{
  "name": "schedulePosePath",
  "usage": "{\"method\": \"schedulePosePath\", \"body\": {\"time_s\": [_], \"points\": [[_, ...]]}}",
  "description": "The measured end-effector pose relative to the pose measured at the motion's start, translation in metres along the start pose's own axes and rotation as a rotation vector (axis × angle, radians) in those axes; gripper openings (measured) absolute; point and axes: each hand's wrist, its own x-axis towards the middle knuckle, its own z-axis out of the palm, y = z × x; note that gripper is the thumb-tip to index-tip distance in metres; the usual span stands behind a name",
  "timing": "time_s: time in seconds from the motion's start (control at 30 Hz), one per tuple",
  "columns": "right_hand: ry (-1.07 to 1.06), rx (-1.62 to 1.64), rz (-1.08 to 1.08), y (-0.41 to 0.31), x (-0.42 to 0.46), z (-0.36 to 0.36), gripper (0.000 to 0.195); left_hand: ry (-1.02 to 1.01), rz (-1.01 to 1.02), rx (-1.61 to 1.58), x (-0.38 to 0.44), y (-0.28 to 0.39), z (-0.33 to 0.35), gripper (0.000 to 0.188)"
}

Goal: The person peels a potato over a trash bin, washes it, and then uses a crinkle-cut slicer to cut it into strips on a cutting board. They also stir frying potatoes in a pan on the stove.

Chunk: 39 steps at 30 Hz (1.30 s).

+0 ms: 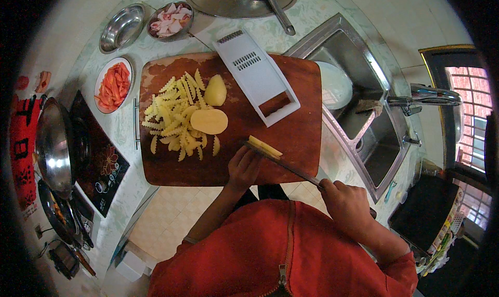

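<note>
My right hand [347, 203] grips the handle of a kitchen knife [292, 168], whose narrow blade slants up and left over the front of the wooden cutting board [284, 148]. Pale yellow potato pieces [266, 147] lie along the blade's far side. At the blade's left end is my left hand [245, 166], its fingertips close to the steel; whether they pinch anything is hidden. Crinkle-cut potato strips [171, 121] form a heap on the board's left. Beside that heap are a potato with a flat cut face [209, 122] and another peeled potato piece [215, 91].
A white grater [259, 76] lies across the board's back edge. Behind stand a bowl of raw meat [171, 21], an empty metal bowl [122, 28] and a plate of red strips [114, 85]. A double sink [351, 102] borders the right; an induction cooktop [103, 168] is left.
</note>
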Motion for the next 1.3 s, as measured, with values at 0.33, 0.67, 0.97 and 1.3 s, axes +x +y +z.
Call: {"method": "schedulePosePath", "body": {"time_s": [0.33, 0.67, 0.97, 1.3], "points": [[-0.034, -0.022, -0.001, 0.0, 0.01, 0.012, 0.014, -0.002, -0.038, -0.051, -0.004, -0.003, 0.001, 0.02], [0.002, -0.01, 0.008, 0.006, 0.046, 0.062, 0.012, -0.034, -0.108, -0.177, 0.008, 0.002, -0.006, 0.021], [0.361, 0.189, -0.074, 0.026, 0.046, 0.095, 0.012, -0.008, -0.196, -0.131, 0.017, 0.004, -0.012, 0.025], [0.445, -0.153, -0.235, 0.008, 0.036, 0.048, 0.02, -0.457, -0.066, -0.532, 0.162, -0.004, -0.111, 0.024]]}}
